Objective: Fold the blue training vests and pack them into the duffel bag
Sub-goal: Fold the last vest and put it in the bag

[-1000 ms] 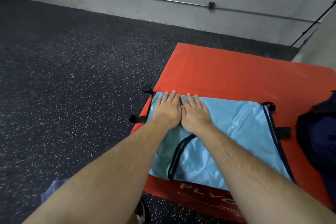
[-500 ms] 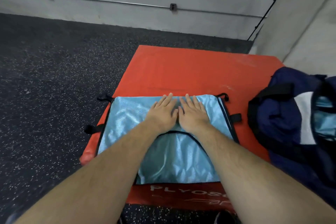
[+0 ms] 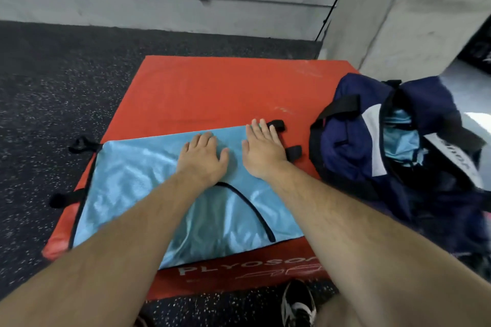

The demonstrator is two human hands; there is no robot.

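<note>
the step in hand looks like smoothing before a fold. the blue vest (image 3: 127, 180) lies flat on the near left part of the red plyo box (image 3: 212, 87). the left hand (image 3: 203, 159) rests on the vest, fingers straight, grasping nothing. the right hand (image 3: 261, 151), nearer the box's right edge, presses flat too, released. the duffel bag (image 3: 350, 146) gapes open at that right edge. next, i judge, folding calls for pinching a vest edge.

the duffel bag (image 3: 350, 162) at 3 o'clock is blurred and cut by the edge, its label (image 3: 449, 154) lettering unreadable. forearms (image 3: 148, 220) hide the middle of the blue vest (image 3: 127, 175). the shoe (image 3: 297, 305) at 6 o'clock is cropped.
</note>
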